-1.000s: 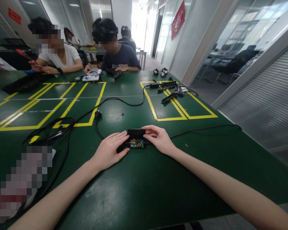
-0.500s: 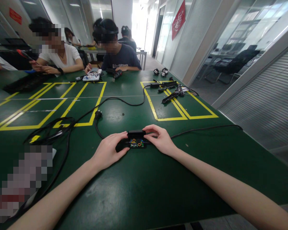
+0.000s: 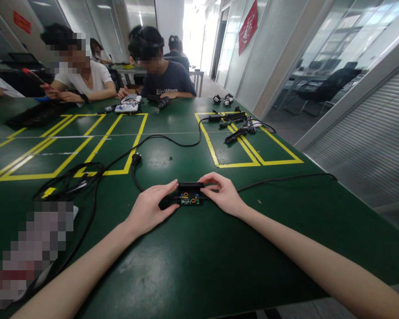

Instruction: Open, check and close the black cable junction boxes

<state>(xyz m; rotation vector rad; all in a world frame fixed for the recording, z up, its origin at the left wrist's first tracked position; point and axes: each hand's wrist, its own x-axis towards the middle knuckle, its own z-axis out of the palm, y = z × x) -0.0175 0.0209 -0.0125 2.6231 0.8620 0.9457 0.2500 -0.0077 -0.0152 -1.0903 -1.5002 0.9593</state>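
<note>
A small black box with an open top, showing a green circuit board and orange rings [image 3: 189, 197], lies on the green table [image 3: 193, 261] in front of me. My left hand [image 3: 151, 207] grips its left end with curled fingers. My right hand [image 3: 223, 193] pinches its right end, fingertips on the black lid edge [image 3: 190, 184]. A black cable [image 3: 286, 178] runs from the box off to the right.
A tangle of black cables and a plug [image 3: 135, 157] lies to the left. Yellow tape rectangles [image 3: 249, 150] mark the table; black tools [image 3: 237, 130] sit in the far right one. Two people sit at the far side with a white device [image 3: 127, 106].
Both hands have curled in from lying flat and now grip the box ends; the black lid has tipped up slightly at the back.
</note>
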